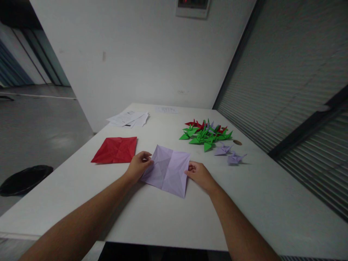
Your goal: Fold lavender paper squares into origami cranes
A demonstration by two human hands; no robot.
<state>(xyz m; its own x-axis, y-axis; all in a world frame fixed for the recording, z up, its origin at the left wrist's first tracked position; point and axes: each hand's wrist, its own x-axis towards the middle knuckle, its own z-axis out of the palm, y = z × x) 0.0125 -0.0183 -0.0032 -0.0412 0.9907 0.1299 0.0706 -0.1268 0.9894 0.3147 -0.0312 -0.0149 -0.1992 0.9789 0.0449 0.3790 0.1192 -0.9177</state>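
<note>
A lavender sheet of origami paper [175, 168], unfolded and marked with crease lines, is held at its two sides over the table. My left hand [139, 166] pinches its left edge between thumb and fingers. On the opposite edge, my right hand [199, 174] grips the paper with its fingers curled. To the left lies a creased red sheet of origami paper [116, 150], just beyond my left hand. Two lavender paper cranes [223, 149] rest to the right, past my right hand. Behind them is a heap of green paper cranes [202, 137] mixed with red paper cranes [197, 125].
White printed papers [129, 118] lie at the table's far left, and another sheet [166, 109] is near the wall. A small brown round object [237, 143] sits beside the cranes. Window blinds [296, 72] border the right side. A black-lined bin [25, 179] stands on the floor at left.
</note>
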